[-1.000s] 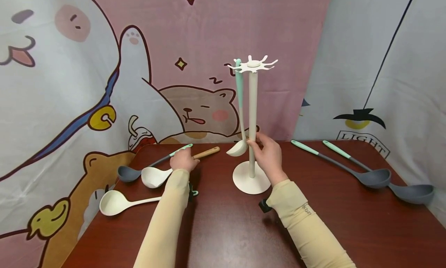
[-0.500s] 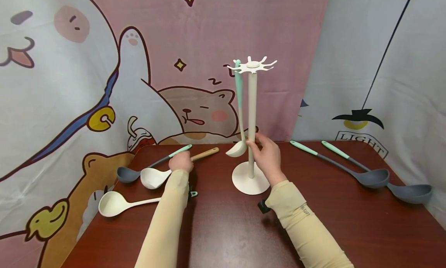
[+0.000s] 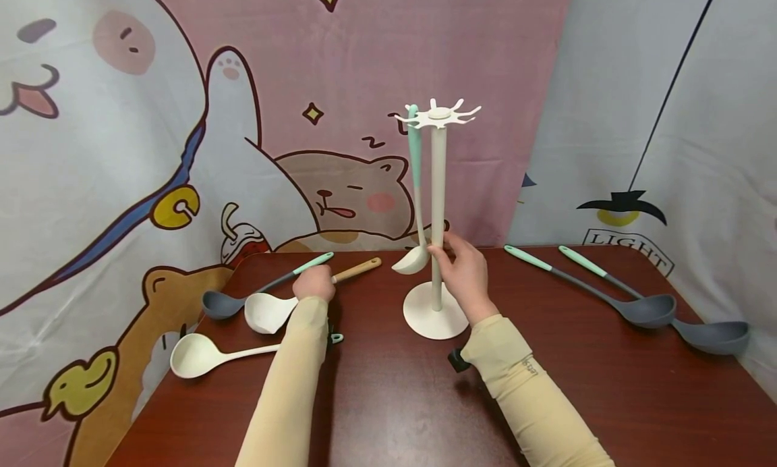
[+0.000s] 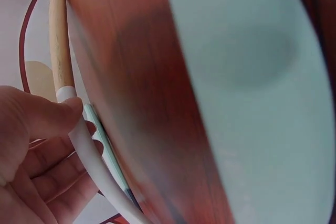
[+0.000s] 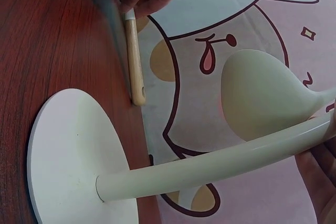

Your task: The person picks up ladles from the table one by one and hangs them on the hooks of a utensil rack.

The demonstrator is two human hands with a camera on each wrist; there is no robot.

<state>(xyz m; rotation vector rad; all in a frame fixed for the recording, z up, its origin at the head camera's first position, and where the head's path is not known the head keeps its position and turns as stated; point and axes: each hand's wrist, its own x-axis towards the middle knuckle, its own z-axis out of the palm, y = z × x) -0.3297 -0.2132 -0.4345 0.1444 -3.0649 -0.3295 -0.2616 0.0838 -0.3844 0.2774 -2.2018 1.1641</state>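
Observation:
My left hand (image 3: 313, 283) pinches a white ladle (image 3: 267, 312) with a wooden handle (image 4: 62, 45) between thumb and fingers, just below where the wood begins. My right hand (image 3: 466, 272) grips the post of a white utensil stand (image 3: 438, 190), partway up from its round base (image 5: 79, 156). From the left side of the stand's hooked top hangs a cream ladle (image 3: 415, 158) with a mint handle, its bowl (image 5: 257, 93) close by the right hand's fingertips.
A grey ladle (image 3: 224, 305) with a mint handle lies behind the white one. Nearer, a cream ladle (image 3: 197, 356) lies partly under the left forearm. At right, two grey ladles, one (image 3: 649, 310) overlapping the other (image 3: 719, 337), rest on the brown table (image 3: 394, 399). Patterned cloth hangs behind.
The fingers of my left hand have drawn in round the white ladle, and its bowl has turned slightly. My right hand keeps its hold on the stand's post.

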